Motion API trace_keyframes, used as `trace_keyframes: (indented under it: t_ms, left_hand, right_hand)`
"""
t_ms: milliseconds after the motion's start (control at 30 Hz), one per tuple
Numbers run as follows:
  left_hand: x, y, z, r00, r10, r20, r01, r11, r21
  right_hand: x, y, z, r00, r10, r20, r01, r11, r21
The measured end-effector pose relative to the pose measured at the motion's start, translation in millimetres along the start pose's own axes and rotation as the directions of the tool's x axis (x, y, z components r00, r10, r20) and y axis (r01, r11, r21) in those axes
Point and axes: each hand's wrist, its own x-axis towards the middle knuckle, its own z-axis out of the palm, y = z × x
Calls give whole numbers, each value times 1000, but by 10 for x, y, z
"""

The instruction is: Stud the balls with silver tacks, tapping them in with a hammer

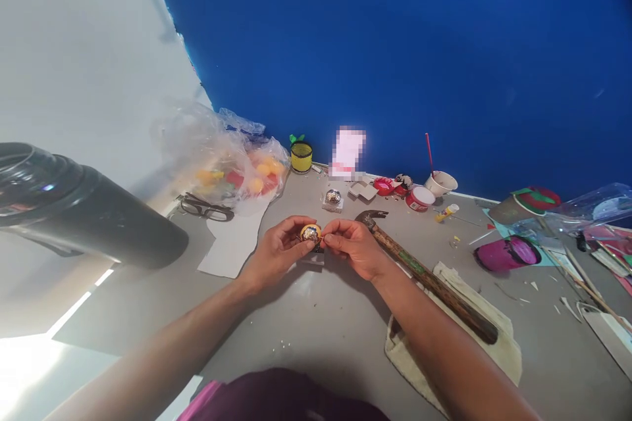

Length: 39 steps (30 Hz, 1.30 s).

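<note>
My left hand (281, 248) is closed around a small round yellow-and-silver piece (311, 233), thumb below and fingers above. My right hand (354, 248) comes in from the other side, thumb and forefinger pinched at the piece's right edge. Something thin and reddish shows at those fingertips, too small to name. Under the hands lies a small clear, flat item (312, 258), partly covered. Just beyond stands a shiny silver dome (333, 196) on a clear square base.
A hammer (424, 270) rests on a folded cloth (494, 316) at right. A dark cylinder (113, 210) leans in from the left. Glasses (205, 209), a plastic bag (232, 158), a yellow cup (301, 156), a red-labelled jar (419, 198), a white cup (441, 183) and a magenta cup (503, 254) surround the workspace.
</note>
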Motion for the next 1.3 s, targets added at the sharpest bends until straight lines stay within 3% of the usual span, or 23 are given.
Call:
trace_keyframes:
  t_ms: [500,800,1033,1200,1300]
  left_hand:
    - [1,8,-1,999,17,37,-19,999,44]
    - [-30,15,41,1000,19,-10,-18,998,57]
    - [-69,12,112,974,180,-133,-135,947,292]
    - [-99,7,145,946,293,-141,-214,886,411]
    - [-102,8,157,950,275,-148,-198,897,395]
  right_hand:
    - [4,-6,-11,999,13,-31,-14,999,-29]
    - [2,15,26,997,-21,-75,16,998,-64]
    - [-3,9,101,989,-95,-114,80,988,-136]
    - [5,41,126,990,-95,-108,82,990,-118]
    - [11,46,105,995,-77,-63,70,991,-116]
